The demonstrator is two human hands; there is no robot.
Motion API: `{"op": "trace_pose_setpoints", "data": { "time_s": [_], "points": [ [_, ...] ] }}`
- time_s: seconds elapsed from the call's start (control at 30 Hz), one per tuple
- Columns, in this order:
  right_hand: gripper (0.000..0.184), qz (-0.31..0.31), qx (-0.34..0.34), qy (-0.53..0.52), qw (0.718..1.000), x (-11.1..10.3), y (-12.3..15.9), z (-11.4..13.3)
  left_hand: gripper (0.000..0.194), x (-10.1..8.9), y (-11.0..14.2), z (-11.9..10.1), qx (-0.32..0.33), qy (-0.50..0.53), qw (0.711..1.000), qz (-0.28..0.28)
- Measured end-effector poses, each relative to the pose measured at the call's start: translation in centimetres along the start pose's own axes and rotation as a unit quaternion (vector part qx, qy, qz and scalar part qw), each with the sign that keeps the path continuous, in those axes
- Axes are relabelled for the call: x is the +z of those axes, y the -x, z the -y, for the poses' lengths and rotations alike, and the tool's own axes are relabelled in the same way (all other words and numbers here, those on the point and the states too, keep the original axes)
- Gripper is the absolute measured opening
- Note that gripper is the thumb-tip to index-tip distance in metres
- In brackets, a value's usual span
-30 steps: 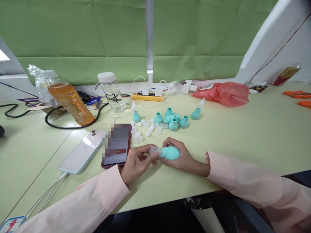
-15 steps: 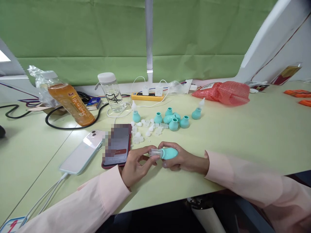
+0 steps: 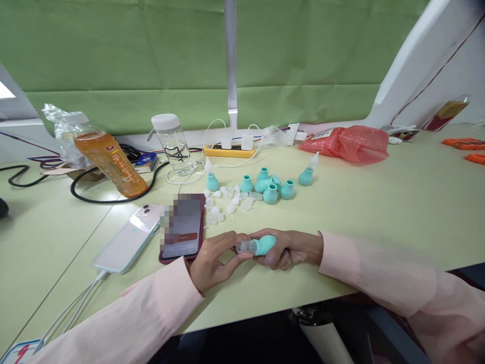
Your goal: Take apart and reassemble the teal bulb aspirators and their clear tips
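Observation:
My right hand [image 3: 286,250] is wrapped round a teal rubber bulb [image 3: 266,244], which lies on its side with its neck to the left. At that neck sits a clear plastic tube piece [image 3: 246,246], pinched between the thumb and fingers of my left hand [image 3: 217,258]. Whether the tube is fully seated cannot be made out. Beyond my hands stand several more teal bulbs [image 3: 270,194]. Two others, a bulb with a white pointed tip [image 3: 212,181] and a tipped bulb [image 3: 305,176], stand apart at either side. Small white and clear plastic pieces [image 3: 231,208] lie loose near them.
Left of my hands lie a phone with a red case [image 3: 184,232] and a pale phone on a cable [image 3: 129,240]. Behind are an orange drink bottle [image 3: 109,156], a water bottle [image 3: 176,151], a yellow power strip [image 3: 212,150] and a red bubble-wrap package [image 3: 352,145].
My right hand has turned and closed further round the bulb, so less of it shows. The bulb and tube have shifted slightly downward, and my left fingers still pinch the tube.

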State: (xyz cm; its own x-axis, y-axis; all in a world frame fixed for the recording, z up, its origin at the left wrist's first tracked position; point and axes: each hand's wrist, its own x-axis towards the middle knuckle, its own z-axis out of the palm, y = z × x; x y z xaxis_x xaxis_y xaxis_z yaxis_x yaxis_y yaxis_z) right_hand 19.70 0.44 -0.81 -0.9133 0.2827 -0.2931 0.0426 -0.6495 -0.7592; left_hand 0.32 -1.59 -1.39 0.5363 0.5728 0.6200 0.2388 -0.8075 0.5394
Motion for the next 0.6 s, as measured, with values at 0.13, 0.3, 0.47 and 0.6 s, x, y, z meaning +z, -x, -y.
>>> {"op": "trace_pose_setpoints", "data": {
  "time_s": [0.13, 0.3, 0.47, 0.6],
  "points": [
    [0.029, 0.026, -0.002, -0.004, 1.000, 0.0, -0.2, -0.2, 0.020, -0.1, -0.3, 0.0, -0.002, 0.030, 1.000, 0.000],
    [0.045, -0.068, -0.121, 0.129, 0.982, 0.3, -0.4, 0.2, 0.013, -0.1, -0.4, -0.4, -0.044, 0.048, 0.995, -0.082],
    [0.050, -0.272, -0.324, 0.393, 0.816, 0.0, 0.1, 0.9, 0.009, 0.4, 0.0, -0.9, -0.143, 0.128, 0.966, -0.173],
    [0.033, -0.384, -0.386, 0.616, 0.569, -1.2, 0.4, 2.4, 0.012, 0.7, 0.2, -1.2, -0.218, 0.160, 0.950, -0.154]
  ]
}}
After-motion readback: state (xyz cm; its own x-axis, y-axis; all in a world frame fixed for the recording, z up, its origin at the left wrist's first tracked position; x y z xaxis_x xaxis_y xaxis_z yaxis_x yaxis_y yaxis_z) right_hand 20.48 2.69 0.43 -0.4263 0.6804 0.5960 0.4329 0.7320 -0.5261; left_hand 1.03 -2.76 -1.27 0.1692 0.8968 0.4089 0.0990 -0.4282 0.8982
